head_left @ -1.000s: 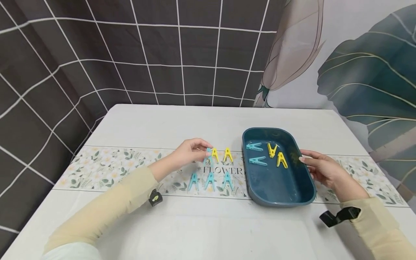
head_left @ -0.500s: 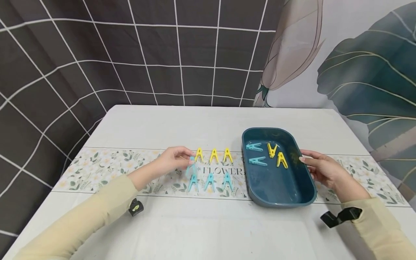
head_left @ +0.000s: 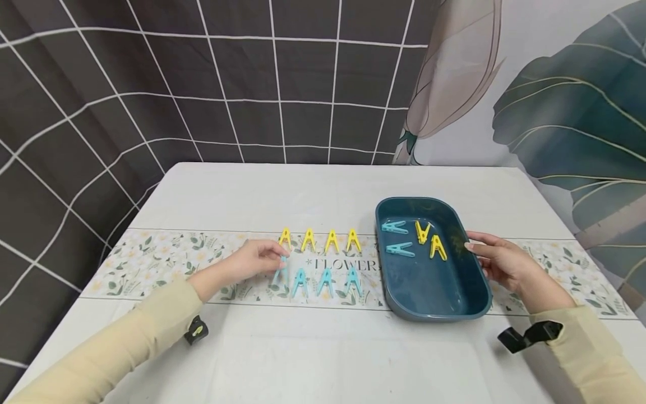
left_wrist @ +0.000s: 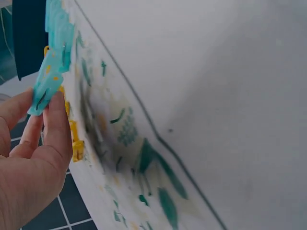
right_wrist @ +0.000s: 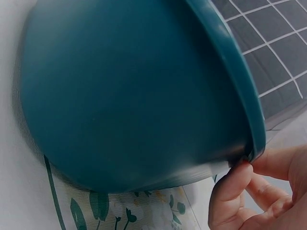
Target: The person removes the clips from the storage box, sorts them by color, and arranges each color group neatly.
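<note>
My left hand pinches a light-blue clothespin between thumb and fingertips, at the left end of a row of blue clothespins on the table. Behind that row, yellow clothespins lie in a second row, all pointing away from me. My right hand holds the right rim of a dark-blue tub, thumb and fingers at its edge in the right wrist view. Inside the tub lie two blue clothespins and two yellow clothespins.
A white table carries a floral printed band with the word FLOWER across its middle. Dark gridded cloth hangs behind it, and a leaf-patterned curtain hangs at the right.
The left hand has moved left and toward me with the blue clothespin, from the yellow row to the blue row's left end, uncovering more yellow clothespins. The right hand stays on the tub.
</note>
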Tool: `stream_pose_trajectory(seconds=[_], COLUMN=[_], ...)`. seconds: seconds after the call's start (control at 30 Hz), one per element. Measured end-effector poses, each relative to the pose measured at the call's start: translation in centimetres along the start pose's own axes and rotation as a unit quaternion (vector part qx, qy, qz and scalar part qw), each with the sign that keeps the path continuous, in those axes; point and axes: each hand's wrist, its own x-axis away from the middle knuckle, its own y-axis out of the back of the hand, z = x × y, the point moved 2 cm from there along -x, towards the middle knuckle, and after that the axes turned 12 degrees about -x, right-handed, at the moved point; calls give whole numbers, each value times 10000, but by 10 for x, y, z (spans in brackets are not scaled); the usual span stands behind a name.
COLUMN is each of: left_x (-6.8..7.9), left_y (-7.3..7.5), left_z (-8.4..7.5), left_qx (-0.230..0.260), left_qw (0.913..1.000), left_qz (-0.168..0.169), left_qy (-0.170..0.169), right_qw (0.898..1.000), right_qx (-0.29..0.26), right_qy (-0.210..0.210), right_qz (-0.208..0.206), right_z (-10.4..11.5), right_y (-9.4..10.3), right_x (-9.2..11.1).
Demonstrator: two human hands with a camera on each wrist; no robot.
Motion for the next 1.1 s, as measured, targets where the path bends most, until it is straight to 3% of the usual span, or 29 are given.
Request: stream_pose_trajectory(seconds=[0.17,0.6,1.1], left_x=[1,6,8], left_y=[-3,2,3], left_z=[7,8,4], left_qx=[-50,-546,-975], left_qw=[9998,9981,9950], left_qz=[45,263,138], left_qy=[185,115,141], right_qw=[10000,9999,9998], right_qx=[-81,-112,-210], right_qy=[16,-19,-19], right_qz=[27,-14,12], right_z=[1,0,0], right_y=[0,-1,0], right_x=[1,1,0])
